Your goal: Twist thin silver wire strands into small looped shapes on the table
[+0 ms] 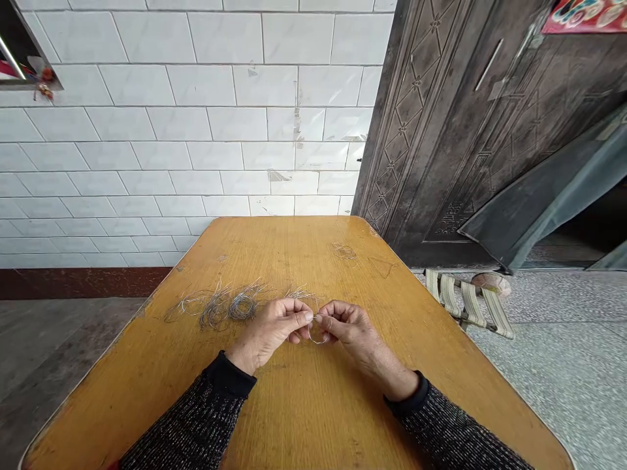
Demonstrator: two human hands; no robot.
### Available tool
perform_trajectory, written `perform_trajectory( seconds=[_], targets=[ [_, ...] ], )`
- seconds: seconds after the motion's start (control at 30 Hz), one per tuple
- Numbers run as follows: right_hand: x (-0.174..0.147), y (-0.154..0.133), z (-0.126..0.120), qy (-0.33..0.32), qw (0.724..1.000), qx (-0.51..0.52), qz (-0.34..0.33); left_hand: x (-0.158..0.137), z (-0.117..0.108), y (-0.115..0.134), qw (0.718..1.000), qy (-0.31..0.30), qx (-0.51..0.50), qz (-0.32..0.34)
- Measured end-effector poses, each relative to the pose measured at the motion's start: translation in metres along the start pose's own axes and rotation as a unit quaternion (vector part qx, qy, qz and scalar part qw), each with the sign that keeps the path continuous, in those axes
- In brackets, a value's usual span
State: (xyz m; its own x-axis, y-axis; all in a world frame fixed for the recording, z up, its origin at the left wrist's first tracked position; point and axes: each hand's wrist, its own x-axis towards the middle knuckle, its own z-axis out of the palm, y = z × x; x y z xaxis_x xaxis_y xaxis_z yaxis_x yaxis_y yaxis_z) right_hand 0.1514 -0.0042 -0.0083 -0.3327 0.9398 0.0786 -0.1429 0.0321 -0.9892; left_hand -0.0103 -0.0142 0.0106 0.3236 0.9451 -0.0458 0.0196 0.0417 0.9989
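Over the middle of the wooden table [313,405], my left hand [277,326] and my right hand [347,329] almost touch at the fingertips. Both pinch a thin silvery wire [318,341], which bends into a small loop below the fingers; a short end sticks up between them. Just beyond my left hand lies a coil of grey wire [242,304]. To its left are a looser dark bundle [214,310] and a thin tangle of wire [189,301]. Behind my left fingers some pale wire ends [300,292] show, partly hidden by the hand.
Farther back on the right of the table lie a loose wire coil [343,251] and a thin bent wire [382,266]. A white tiled wall [235,124] stands behind, with a dark carved door [441,130] at right. A striped folding stool [470,300] is beside the table.
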Motion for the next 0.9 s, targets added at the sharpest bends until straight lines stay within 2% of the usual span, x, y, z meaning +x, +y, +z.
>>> perform_trajectory(
  seconds=[0.33, 0.57, 0.83, 0.9],
  targets=[
    [-0.0023, -0.0010, -0.0003, -0.025, 0.999, 0.036, 0.011, 0.0020, 0.0003, -0.0033, 1.000, 0.025, -0.007, -0.001],
    [-0.0005, 0.0027, -0.0007, -0.003, 0.999, 0.042, 0.016, 0.0019, -0.0004, -0.0055, 0.995, 0.005, -0.090, -0.035],
    [-0.0025, -0.0022, 0.0008, 0.005, 0.998, 0.035, 0.043, 0.0042, -0.0011, -0.0055, 0.992, 0.080, -0.095, 0.006],
    [-0.0029, -0.0036, 0.0018, 0.007, 0.999, 0.033, 0.041, 0.0037, -0.0008, -0.0046, 0.992, 0.081, -0.098, 0.009]
  ],
)
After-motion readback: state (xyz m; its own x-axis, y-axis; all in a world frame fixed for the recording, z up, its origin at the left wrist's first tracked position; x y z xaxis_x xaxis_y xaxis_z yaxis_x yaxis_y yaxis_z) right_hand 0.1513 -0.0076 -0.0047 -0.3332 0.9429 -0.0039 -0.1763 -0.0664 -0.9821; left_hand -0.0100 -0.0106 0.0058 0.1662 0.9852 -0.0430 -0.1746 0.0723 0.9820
